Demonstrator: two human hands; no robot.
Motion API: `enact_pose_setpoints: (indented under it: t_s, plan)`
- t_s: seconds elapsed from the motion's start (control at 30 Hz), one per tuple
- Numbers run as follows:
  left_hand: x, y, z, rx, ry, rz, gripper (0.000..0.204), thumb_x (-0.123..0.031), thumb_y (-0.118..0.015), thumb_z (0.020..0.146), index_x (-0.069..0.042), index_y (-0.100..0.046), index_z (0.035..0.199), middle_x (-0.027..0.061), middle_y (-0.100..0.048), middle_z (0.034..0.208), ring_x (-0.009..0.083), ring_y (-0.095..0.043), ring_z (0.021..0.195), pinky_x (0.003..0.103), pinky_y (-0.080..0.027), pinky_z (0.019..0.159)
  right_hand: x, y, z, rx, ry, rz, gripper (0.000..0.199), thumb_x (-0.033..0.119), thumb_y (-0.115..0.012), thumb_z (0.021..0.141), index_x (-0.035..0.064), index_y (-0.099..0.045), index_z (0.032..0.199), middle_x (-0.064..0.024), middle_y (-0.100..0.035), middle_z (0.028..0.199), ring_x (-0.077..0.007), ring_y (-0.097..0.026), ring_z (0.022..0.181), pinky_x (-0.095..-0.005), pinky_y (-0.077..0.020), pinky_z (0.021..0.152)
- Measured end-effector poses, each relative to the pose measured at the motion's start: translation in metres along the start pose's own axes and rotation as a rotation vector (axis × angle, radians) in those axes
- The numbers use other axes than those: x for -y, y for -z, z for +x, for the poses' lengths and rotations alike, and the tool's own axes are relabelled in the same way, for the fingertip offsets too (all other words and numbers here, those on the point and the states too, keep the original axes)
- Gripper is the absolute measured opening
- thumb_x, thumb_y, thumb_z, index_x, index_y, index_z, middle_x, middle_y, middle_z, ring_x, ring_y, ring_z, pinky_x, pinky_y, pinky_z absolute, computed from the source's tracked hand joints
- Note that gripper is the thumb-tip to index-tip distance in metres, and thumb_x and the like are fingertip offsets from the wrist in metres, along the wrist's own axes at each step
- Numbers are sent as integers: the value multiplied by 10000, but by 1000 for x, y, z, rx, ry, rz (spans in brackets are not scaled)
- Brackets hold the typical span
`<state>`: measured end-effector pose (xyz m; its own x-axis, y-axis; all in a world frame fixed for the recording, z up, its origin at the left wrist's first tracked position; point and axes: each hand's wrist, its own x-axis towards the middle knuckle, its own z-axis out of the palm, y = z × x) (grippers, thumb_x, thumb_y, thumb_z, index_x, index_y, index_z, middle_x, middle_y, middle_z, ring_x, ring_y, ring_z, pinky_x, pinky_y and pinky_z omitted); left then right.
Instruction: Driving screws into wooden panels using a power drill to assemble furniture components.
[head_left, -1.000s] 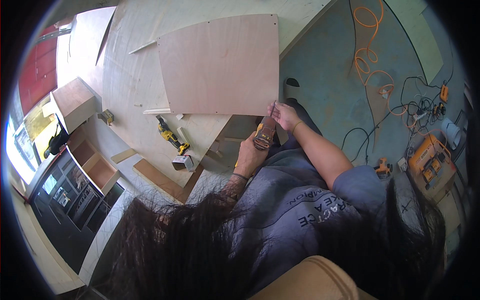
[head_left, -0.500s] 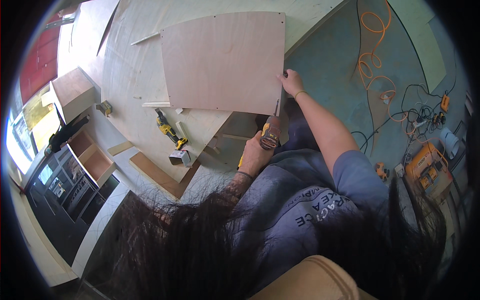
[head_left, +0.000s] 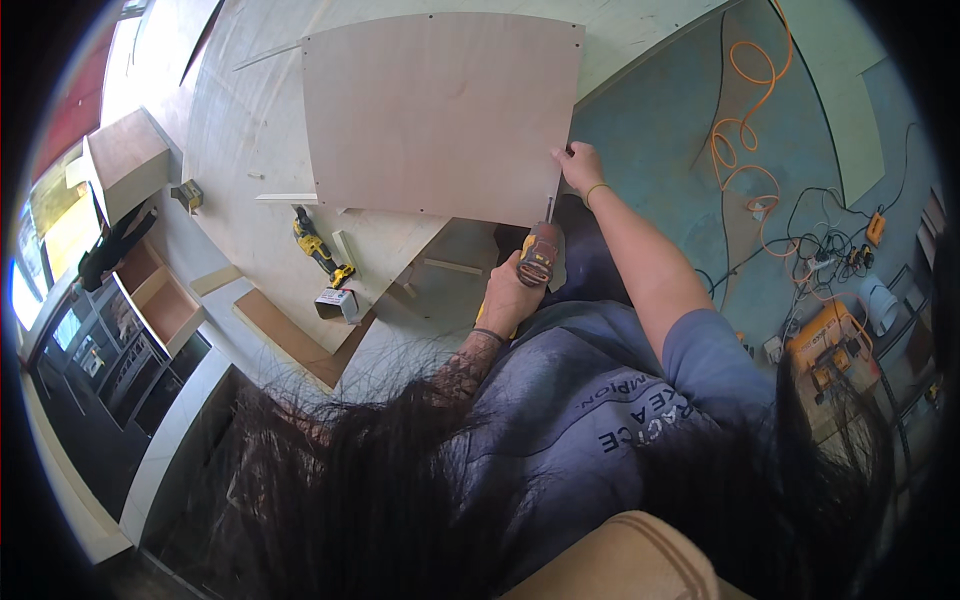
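Note:
A large plywood panel [head_left: 440, 115] with small dark holes along its edges lies at the top middle. My left hand [head_left: 512, 292] is closed around the handle of a power drill [head_left: 540, 252]. The drill's thin bit points away from me and touches or nearly touches the panel's near right corner. Higher up, my right hand [head_left: 580, 168] pinches the panel's right edge. Something dark shows between its fingers, too small to make out. A yellow and black power tool [head_left: 322, 250] lies on the workbench [head_left: 235, 120] left of the panel, beside a small white box [head_left: 338, 305].
Wood strips [head_left: 288, 198] lie near the panel. Open wooden boxes [head_left: 165, 305] stand at the left. On the floor at the right are a coiled orange hose [head_left: 745, 135], tangled black cords [head_left: 825, 245] and a yellow tool case [head_left: 825, 345].
The view has shifted slightly, so the bench things sit further left and the panel looks larger. Both hands keep their holds, and the drill stays at the panel's corner.

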<state>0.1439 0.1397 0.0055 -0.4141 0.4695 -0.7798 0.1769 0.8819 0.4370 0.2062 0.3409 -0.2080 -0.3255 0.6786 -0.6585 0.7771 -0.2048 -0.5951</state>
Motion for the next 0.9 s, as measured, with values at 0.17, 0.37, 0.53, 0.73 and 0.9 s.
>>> enact_pose_setpoints:
  t_s: [0.17, 0.37, 0.53, 0.73, 0.9]
  plan:
    - [3, -5, 5, -8, -10, 90, 350, -269, -772, 866, -36, -654, 1098, 281, -735, 952, 489, -704, 954, 557, -565, 836, -27, -3, -1, 162, -188, 342, 425, 329, -752, 956, -53, -703, 1138, -172, -765, 1078, -274, -737, 886, -418, -568, 809]
    - [-3, 10, -13, 5, -39, 73, 334, -247, -779, 858, -23, -650, 1070, 283, -734, 949, 486, -706, 947, 558, -566, 831, -32, -10, 3, 219, -70, 346, 459, 304, -718, 996, -62, -660, 1266, -102, -731, 1115, -165, -683, 1051, -327, -554, 938]
    - [0, 3, -9, -11, -54, 17, 322, -231, -782, 855, -22, -652, 1063, 280, -735, 951, 482, -707, 951, 541, -569, 831, -44, -18, 13, 268, -106, 427, 434, 292, -711, 1006, -45, -667, 1276, -97, -735, 1124, -168, -695, 989, -323, -573, 910]
    - [4, 1, -11, -23, -23, -35, 334, -258, -776, 884, -35, -689, 1117, 263, -746, 987, 459, -714, 988, 498, -573, 849, -34, -14, 12, 277, -123, 341, 391, 245, -689, 1026, -64, -659, 1263, -104, -732, 1139, -169, -705, 999, -330, -591, 917]
    - [4, -5, -13, -46, -27, -58, 316, -203, -765, 858, -35, -667, 1108, 274, -739, 998, 479, -699, 995, 525, -561, 861, -32, -10, 9, 300, -144, 457, 414, 260, -704, 1019, -63, -651, 1273, -106, -722, 1162, -180, -707, 1017, -340, -597, 933]
